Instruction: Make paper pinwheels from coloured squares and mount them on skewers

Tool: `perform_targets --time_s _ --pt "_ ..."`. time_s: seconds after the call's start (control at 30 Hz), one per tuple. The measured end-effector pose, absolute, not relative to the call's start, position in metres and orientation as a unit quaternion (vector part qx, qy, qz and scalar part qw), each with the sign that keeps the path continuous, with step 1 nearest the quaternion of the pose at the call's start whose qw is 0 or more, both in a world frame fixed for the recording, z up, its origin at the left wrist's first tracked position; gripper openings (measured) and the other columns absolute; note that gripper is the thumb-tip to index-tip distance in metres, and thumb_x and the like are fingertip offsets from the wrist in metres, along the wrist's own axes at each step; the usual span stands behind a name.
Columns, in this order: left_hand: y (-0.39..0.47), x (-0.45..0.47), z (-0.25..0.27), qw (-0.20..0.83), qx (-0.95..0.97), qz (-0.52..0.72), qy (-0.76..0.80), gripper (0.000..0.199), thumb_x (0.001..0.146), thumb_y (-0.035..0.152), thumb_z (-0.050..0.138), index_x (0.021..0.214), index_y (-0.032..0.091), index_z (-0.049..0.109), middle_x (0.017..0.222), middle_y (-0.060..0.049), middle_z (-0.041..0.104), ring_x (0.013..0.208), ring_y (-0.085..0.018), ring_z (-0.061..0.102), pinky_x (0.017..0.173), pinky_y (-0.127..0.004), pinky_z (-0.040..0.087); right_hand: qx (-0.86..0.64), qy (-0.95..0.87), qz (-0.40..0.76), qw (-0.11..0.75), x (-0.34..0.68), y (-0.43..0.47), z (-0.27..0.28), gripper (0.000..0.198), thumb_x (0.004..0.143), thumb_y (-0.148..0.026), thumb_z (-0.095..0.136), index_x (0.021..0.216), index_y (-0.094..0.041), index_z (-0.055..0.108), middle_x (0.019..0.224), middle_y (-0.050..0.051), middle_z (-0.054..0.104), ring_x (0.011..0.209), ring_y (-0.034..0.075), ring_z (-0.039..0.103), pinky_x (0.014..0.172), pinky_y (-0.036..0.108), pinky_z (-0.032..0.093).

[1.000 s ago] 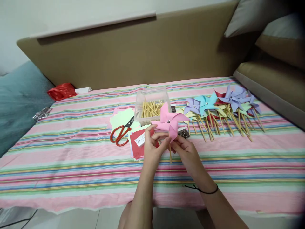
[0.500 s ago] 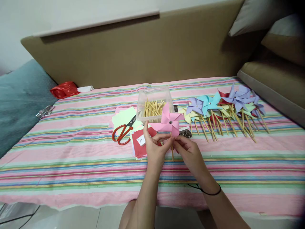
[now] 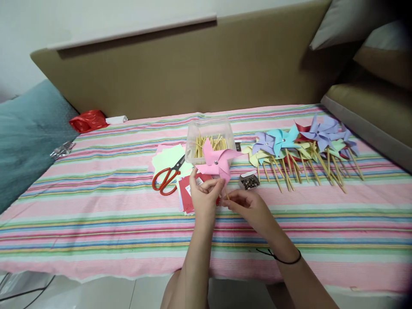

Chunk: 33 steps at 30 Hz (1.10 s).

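In the head view, the pink pinwheel [image 3: 222, 155] is held up over the striped cloth [image 3: 128, 234], in front of the clear box [image 3: 190, 141] of sticks. Done well, this step likely wants a light, steady hold low down, with the stick [image 3: 228, 196] kept straight below the pin [image 3: 216, 162] and the paper blades uncreased. The left hand [image 3: 205, 201] pinches near the lowest blade, thumb against bent fingers, one finger raised by the left blade; whether that finger touches it, I cannot tell. The right hand [image 3: 251, 207] has its fingertips drawn together on the stick, with barely any gap, just below the blades.
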<state>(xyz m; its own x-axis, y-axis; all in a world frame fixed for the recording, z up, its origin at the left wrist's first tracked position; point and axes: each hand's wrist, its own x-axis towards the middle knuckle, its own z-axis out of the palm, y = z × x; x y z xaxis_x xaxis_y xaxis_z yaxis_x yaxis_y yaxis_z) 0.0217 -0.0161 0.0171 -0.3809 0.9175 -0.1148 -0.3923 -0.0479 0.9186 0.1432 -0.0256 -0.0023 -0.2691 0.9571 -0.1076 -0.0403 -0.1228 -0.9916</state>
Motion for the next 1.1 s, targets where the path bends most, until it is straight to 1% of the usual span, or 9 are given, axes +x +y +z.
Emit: perform_targets --time_s 0.07,0.2,0.37,0.53,0.63,0.8,0.9,1.0,1.1 --pt "-0.015 0.019 0.018 0.471 0.260 0.685 0.491 0.098 0.064 0.018 0.082 0.143 0.016 0.025 0.071 0.001 0.075 0.067 -0.015 0.071 0.074 -0.028 0.051 -0.444 -0.528 0.604 0.399 0.143 -0.026 -0.005 0.019 0.076 -0.036 0.072 0.080 -0.018 0.070 0.078 0.004 0.073 0.074 0.019 0.065 0.068 0.030 0.048" --pt "-0.012 0.014 0.017 0.453 0.231 0.700 0.501 0.102 0.062 0.017 0.084 0.144 0.014 0.024 0.072 0.000 0.076 0.068 -0.014 0.071 0.080 -0.029 0.051 -0.464 -0.542 0.590 0.378 0.143 -0.027 -0.005 0.023 0.077 -0.040 0.071 0.077 -0.017 0.070 0.075 0.005 0.073 0.071 0.019 0.066 0.067 0.031 0.049" --pt "-0.011 0.012 0.018 0.453 0.212 0.706 0.501 0.104 0.062 0.018 0.084 0.145 0.014 0.021 0.075 -0.002 0.076 0.070 -0.015 0.072 0.081 -0.031 0.052 -0.480 -0.548 0.581 0.364 0.145 -0.027 -0.003 0.029 0.078 -0.045 0.068 0.071 -0.017 0.070 0.069 0.005 0.073 0.067 0.019 0.066 0.064 0.030 0.049" --pt "-0.011 0.010 0.017 0.448 0.207 0.708 0.505 0.102 0.063 0.019 0.083 0.145 0.015 0.022 0.074 -0.001 0.076 0.070 -0.016 0.072 0.082 -0.031 0.052 -0.508 -0.528 0.570 0.370 0.145 -0.026 -0.001 0.034 0.072 -0.051 0.072 0.067 -0.017 0.071 0.064 0.006 0.072 0.060 0.018 0.064 0.057 0.029 0.049" --pt "-0.011 0.008 0.017 0.436 0.203 0.715 0.506 0.100 0.064 0.018 0.083 0.144 0.016 0.023 0.075 -0.001 0.076 0.071 -0.015 0.073 0.083 -0.031 0.052 -0.509 -0.526 0.571 0.371 0.145 -0.026 0.001 0.036 0.069 -0.053 0.074 0.066 -0.017 0.072 0.064 0.006 0.072 0.061 0.018 0.064 0.058 0.029 0.050" --pt "-0.011 0.006 0.018 0.434 0.200 0.716 0.509 0.099 0.064 0.016 0.082 0.144 0.016 0.022 0.074 0.000 0.075 0.069 -0.013 0.071 0.079 -0.027 0.053 -0.495 -0.545 0.563 0.375 0.145 -0.027 0.000 0.031 0.075 -0.049 0.070 0.070 -0.018 0.073 0.069 0.007 0.074 0.066 0.019 0.066 0.062 0.030 0.051" --pt "-0.010 0.005 0.018 0.435 0.205 0.715 0.508 0.098 0.064 0.017 0.082 0.142 0.017 0.024 0.074 0.001 0.075 0.064 -0.013 0.070 0.072 -0.026 0.053 -0.488 -0.549 0.547 0.402 0.148 -0.027 0.000 0.029 0.078 -0.047 0.069 0.069 -0.019 0.071 0.068 0.006 0.073 0.065 0.019 0.065 0.063 0.031 0.052" --pt "-0.010 0.004 0.017 0.433 0.204 0.720 0.502 0.095 0.064 0.018 0.082 0.140 0.017 0.026 0.074 0.001 0.074 0.059 -0.012 0.068 0.068 -0.025 0.052 -0.486 -0.549 0.526 0.432 0.152 -0.025 0.000 0.029 0.079 -0.047 0.069 0.068 -0.019 0.071 0.067 0.005 0.071 0.064 0.018 0.064 0.063 0.031 0.052" --pt "-0.009 0.003 0.016 0.429 0.205 0.726 0.497 0.090 0.063 0.019 0.082 0.137 0.017 0.030 0.073 0.001 0.073 0.061 -0.012 0.068 0.068 -0.026 0.052 -0.497 -0.539 0.517 0.443 0.159 -0.022 0.001 0.029 0.077 -0.047 0.071 0.070 -0.019 0.071 0.066 0.004 0.070 0.063 0.018 0.063 0.061 0.031 0.052"
